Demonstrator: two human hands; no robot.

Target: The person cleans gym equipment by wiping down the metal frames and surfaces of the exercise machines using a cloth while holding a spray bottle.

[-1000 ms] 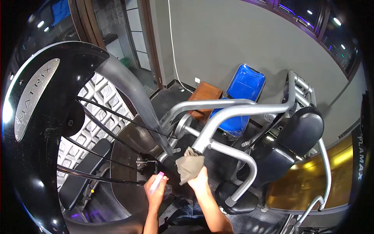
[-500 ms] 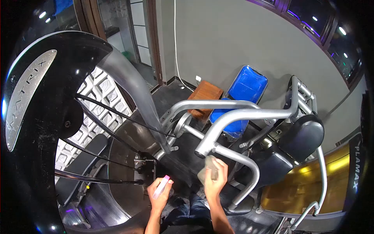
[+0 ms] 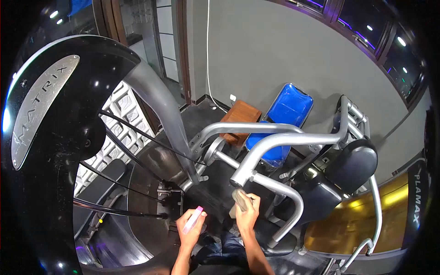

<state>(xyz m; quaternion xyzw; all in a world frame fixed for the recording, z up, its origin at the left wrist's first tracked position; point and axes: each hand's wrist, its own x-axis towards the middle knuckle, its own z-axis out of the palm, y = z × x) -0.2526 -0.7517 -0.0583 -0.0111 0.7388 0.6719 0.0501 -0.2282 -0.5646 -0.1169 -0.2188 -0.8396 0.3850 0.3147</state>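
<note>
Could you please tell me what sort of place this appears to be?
Most likely a gym: a silver tubular exercise-machine frame stands by a padded black backrest, and a metal nameplate reading MATRIX sits on a large black housing.

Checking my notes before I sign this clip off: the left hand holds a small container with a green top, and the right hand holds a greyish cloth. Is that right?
Not quite: the top is pink, as the head view shows. The left hand holds the small container, and the right hand the greyish cloth.
</note>
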